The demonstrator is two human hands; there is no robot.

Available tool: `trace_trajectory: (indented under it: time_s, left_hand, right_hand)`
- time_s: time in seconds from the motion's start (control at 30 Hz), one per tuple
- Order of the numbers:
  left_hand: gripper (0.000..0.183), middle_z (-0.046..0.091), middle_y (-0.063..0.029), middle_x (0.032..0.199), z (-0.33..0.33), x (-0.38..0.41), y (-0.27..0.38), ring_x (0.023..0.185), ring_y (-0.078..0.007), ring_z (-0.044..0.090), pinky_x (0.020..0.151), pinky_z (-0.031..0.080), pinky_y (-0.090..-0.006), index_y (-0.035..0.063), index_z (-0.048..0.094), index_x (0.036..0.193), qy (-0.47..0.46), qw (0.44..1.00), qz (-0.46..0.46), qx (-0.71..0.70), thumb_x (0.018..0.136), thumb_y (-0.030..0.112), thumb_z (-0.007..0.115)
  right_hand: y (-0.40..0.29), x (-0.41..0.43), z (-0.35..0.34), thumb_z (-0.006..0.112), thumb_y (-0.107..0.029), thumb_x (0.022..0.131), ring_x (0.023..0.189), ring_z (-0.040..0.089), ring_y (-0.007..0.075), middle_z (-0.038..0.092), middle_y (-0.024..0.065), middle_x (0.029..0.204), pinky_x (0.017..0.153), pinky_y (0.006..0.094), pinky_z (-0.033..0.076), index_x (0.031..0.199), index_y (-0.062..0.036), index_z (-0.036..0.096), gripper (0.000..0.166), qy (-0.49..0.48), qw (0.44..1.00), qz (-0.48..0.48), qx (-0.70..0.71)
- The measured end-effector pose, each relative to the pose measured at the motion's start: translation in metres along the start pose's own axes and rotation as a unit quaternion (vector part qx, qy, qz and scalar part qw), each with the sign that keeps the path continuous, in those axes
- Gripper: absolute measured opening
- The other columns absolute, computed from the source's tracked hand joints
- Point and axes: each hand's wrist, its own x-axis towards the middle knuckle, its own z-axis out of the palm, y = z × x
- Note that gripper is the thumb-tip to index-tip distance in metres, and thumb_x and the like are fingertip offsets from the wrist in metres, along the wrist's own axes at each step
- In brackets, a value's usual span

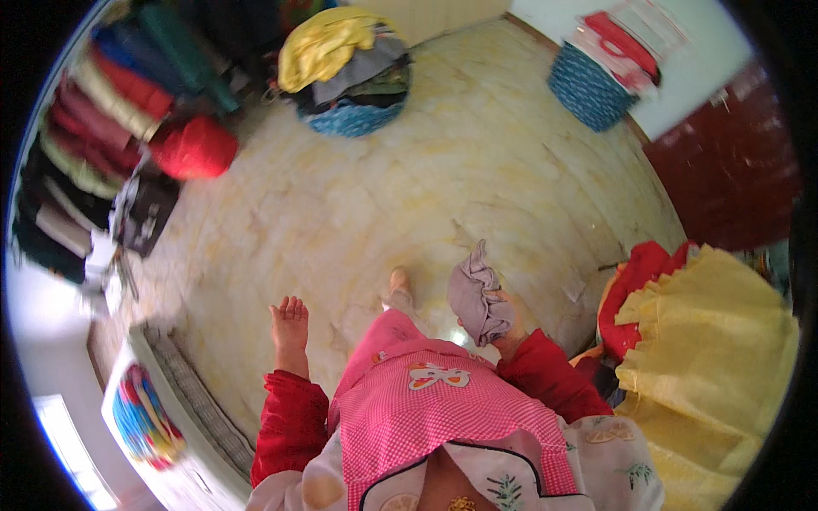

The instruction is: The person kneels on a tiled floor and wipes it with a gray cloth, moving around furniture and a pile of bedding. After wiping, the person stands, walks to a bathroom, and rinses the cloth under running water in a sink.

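A bunched greyish-mauve cloth (480, 299) is gripped in my right hand (510, 322), in front of the pink checked apron (441, 409) and over the marbled floor. The cloth hides part of that hand's fingers. My left hand (291, 322) hangs out to the left of the apron, palm showing, with nothing in it. Both forearms have red sleeves. One foot (400, 281) shows on the floor between the hands.
A blue basket (351, 121) heaped with clothes stands ahead, another blue basket (591, 83) at the upper right. Garments hang at the left above a dark bag (147, 211). Yellow ruffled fabric (709, 332) lies at the right, a white cabinet (137, 358) at the lower left.
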Motion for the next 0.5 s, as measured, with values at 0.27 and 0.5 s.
trace_trajectory:
  time_s: [0.27, 0.5]
  left_hand:
    - [0.043, 0.054, -0.0094, 0.106, 0.209, 0.098, -0.06, 0.098, -0.0228, 0.052, 0.088, 0.045, -0.0366, 0.0004, 0.05, 0.113, -0.069, 0.989, -0.115, 0.063, 0.096, 0.039, 0.041]
    - [0.038, 0.054, -0.0095, 0.102, 0.423, 0.131, -0.17, 0.094, -0.0219, 0.052, 0.084, 0.046, -0.0345, 0.0006, 0.052, 0.11, -0.171, 0.945, -0.204, 0.191, 0.096, 0.035, 0.043]
  right_hand:
    - [-0.11, 0.029, -0.026, 0.054, -0.026, 0.083, 0.09, 0.061, 0.0323, 0.06, 0.0171, 0.11, 0.082, 0.0448, 0.051, 0.121, 0.0011, 0.049, 0.047, 0.081, 0.984, -0.116, 0.11]
    - [-0.204, 0.032, -0.063, 0.054, -0.025, 0.083, 0.09, 0.061, 0.034, 0.059, 0.0183, 0.111, 0.081, 0.0463, 0.051, 0.121, 0.0017, 0.049, 0.047, 0.16, 0.946, -0.21, 0.19]
